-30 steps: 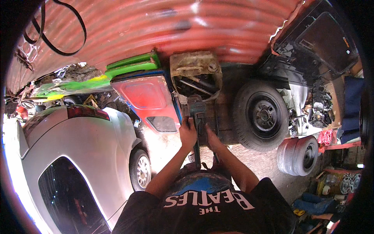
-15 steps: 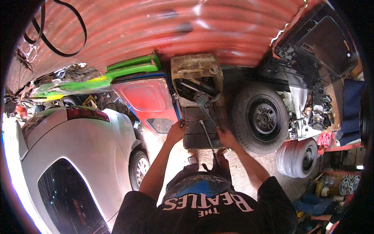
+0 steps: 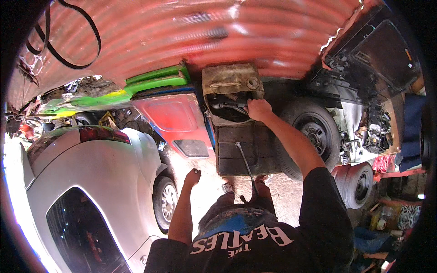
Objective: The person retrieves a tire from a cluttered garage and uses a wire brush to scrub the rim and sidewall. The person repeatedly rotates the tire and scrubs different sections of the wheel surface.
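Note:
My right hand point(image 3: 259, 110) is at the opening of a worn, cut-open plastic jerrycan point(image 3: 232, 74), its fingers closed on something among the tools point(image 3: 227, 104) inside. Whether that is the long tool's handle cannot be made out. My left hand point(image 3: 193, 177) hangs low beside the dark box, closed like a fist around a small dark piece, too small to name. A long metal bar point(image 3: 245, 158) with a bright end leans against the front of the dark drawer-like box point(image 3: 227, 136), its lower end by my legs.
A car wheel point(image 3: 312, 132) stands to the right of the box, with more tyres point(image 3: 357, 185) behind it. Left are a red panel point(image 3: 170, 113), a green panel point(image 3: 157, 77) and a silver car point(image 3: 86, 168). A red corrugated sheet point(image 3: 182, 36) rises at the back.
My right hand has moved up to the jerrycan's opening; the large wrench-like tool it held no longer shows outside. My left hand has dropped toward me, away from the box.

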Motion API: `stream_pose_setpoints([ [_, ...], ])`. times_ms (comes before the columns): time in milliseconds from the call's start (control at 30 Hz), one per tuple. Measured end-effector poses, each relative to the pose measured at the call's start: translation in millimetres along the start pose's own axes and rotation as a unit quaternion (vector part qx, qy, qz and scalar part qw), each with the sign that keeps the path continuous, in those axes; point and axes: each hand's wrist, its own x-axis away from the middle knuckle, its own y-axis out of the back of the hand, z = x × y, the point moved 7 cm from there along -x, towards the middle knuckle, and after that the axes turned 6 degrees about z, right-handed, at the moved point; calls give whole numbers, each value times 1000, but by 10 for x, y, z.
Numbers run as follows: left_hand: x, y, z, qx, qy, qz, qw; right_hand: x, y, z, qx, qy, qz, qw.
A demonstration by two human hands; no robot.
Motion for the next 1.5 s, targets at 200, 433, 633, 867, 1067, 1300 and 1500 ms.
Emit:
stream_pose_setpoints([
  [200, 348, -301, 378, -215, -56, 36, 974, -312, -112, -24, 52, 4, 18, 998],
  [433, 494, -477, 547, -24, 84, 64, 994, -535, -410, 90, 52, -29, 19, 998],
  [633, 207, -320, -24, 53, 134, 34, 989, -302, -817, -29, 13, -13, 28, 999],
  [867, -181, -391, 221, -144, -1, 38, 989, 269, -346, 273, -235, 20, -199, 951],
  [1067, -77, -495, -93, -87, 9, 118, 989, 1388, -1752, 490, -272, -119, 18, 955],
  [1300, 164, -329, -374, 154, 29, 73, 985, 1526, -2934, 877, -162, -172, 133, 963],
  [1500, 313, 124, -996, 146, 20, 11, 989, 1542, -2971, 929, -86, -156, 82, 981],
])
